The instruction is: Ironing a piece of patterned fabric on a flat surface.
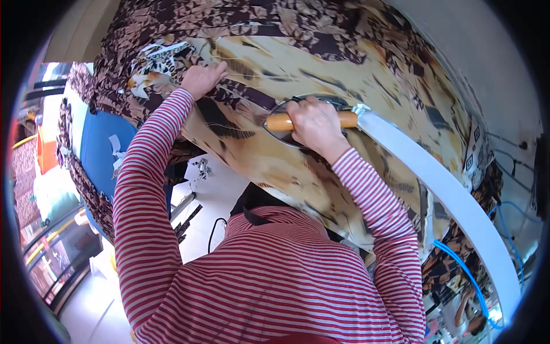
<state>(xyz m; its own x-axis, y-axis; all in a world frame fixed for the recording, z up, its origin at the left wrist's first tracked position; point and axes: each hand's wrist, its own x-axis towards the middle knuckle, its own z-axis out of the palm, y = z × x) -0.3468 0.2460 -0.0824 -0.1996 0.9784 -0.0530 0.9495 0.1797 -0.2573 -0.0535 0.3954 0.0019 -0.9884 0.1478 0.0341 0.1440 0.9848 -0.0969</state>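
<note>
My right hand (313, 122) is wrapped around the wooden handle (279, 123) of an iron. Beneath that hand, the iron's dark, glossy base (281, 141) is mostly hidden. It rests on a board cover of yellowish patterned cloth (300, 176). A narrow strip of dark floral fabric (247, 93) runs from the iron towards my left hand (203, 81). That hand lies at the strip's far left end with its fingers stretched out; whether they pinch the fabric is hidden. Loose pale threads (253, 74) lie by the strip.
A white sleeved hose (434, 167) curves from the handle to the lower right, near blue tubing (462, 262). Dark floral fabric (240, 17) is heaped along the far side. White scraps (159, 60) lie beyond my left hand. A blue surface (101, 142) stands at left.
</note>
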